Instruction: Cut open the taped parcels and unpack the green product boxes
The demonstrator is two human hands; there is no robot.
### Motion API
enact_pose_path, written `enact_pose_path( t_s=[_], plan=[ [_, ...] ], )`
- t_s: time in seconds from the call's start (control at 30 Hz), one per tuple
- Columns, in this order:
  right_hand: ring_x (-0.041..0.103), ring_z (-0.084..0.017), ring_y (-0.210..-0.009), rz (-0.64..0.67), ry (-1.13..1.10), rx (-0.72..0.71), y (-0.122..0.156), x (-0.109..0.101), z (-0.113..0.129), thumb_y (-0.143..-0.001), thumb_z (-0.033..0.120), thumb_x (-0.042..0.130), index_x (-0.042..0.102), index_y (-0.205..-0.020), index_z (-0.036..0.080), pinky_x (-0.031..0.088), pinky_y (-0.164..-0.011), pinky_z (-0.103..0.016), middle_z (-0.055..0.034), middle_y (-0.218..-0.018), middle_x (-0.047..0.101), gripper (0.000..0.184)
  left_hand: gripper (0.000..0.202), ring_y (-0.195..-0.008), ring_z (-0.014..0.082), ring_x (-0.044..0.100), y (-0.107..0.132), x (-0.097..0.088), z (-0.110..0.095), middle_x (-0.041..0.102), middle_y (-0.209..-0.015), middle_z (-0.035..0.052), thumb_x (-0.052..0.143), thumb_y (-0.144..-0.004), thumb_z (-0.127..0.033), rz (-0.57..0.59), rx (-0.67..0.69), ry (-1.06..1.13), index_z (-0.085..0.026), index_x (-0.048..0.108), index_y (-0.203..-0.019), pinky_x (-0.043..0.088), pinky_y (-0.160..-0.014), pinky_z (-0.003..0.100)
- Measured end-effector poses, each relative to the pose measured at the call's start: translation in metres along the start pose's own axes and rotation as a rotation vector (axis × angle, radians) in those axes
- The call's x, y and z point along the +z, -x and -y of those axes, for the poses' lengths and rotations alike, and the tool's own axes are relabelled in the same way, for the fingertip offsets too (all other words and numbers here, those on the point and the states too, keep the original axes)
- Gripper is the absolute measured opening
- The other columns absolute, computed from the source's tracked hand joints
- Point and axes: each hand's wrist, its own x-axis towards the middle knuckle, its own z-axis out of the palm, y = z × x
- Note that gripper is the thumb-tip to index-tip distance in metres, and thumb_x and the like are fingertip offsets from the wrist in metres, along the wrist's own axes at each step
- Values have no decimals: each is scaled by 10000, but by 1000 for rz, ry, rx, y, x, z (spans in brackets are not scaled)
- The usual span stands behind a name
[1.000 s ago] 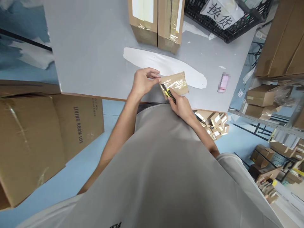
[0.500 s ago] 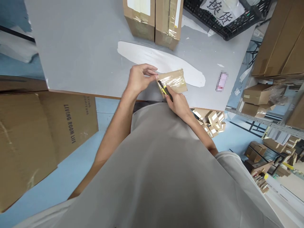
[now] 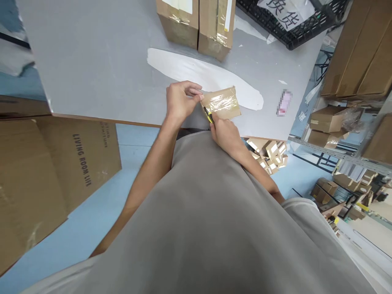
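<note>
The person stands at the near edge of a grey table (image 3: 101, 69) and holds a flat brown parcel (image 3: 223, 103) just above it, close to the body. The parcel is wrapped in shiny clear tape. Its long axis goes from left to right, and the right end lies a little farther from the person than the left end.

The left hand (image 3: 180, 100) is closed on the left short edge of the parcel, pinching it between thumb and fingers. The right hand (image 3: 226, 134) is closed around a yellow and black knife (image 3: 208, 115). The knife is short and lies on a diagonal. Its tip points away from the person and to the left, toward the left hand, and it touches the near left corner of the parcel. If a blade is out, I cannot tell; it is too small.

On the table behind the parcel there is a long white patch (image 3: 196, 73). Farther back stand two taped boxes (image 3: 196, 24), side by side and touching. A black crate (image 3: 297, 32) with a paper sheet on it is at the far right corner. A small pink thing (image 3: 284, 103), blurred, lies well to the right of the parcel.

The floor (image 3: 134, 139) is light blue. A big carton (image 3: 45, 163) with the words "LIVING ROOM" stands at the left of the person. Small boxes (image 3: 269, 152) are piled under the table's right side, and shelves (image 3: 337, 134) with more cartons fill the right of the room.
</note>
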Motion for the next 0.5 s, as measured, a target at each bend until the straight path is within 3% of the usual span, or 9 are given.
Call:
enact_pose_path(
  t_s=[0.17, 0.4, 0.5],
  plan=[
    [845, -365, -1319, 42, 16, 75, 16, 2, 15, -1210, 99, 347, 378, -1883, 75, 668, -1136, -500, -271, -1444, 843, 674, 185, -1073, 264, 883, 8, 7, -4, 878, -1008, 11, 923, -900, -259, -36, -33, -19, -272, 847, -1068, 741, -1033, 385],
    [846, -343, -1357, 66, 26, 126, 18, -12, 30, -1169, 6, 368, 533, -1754, 24, 675, -1119, -435, -299, -1438, 836, 609, 214, -1071, 271, 883, 19, 10, -3, 909, -1071, 32, 874, -901, -231, -15, -34, -62, -261, 873, -1113, 745, -1040, 414],
    [845, -333, -1369, 81, 32, 134, 21, -14, 32, -1169, -15, 356, 503, -1775, 18, 675, -1120, -420, -296, -1439, 839, 625, 220, -1079, 272, 878, 19, 11, -2, 909, -1074, 26, 878, -919, -284, -13, -31, -55, -273, 871, -1138, 741, -1070, 436]
  ],
)
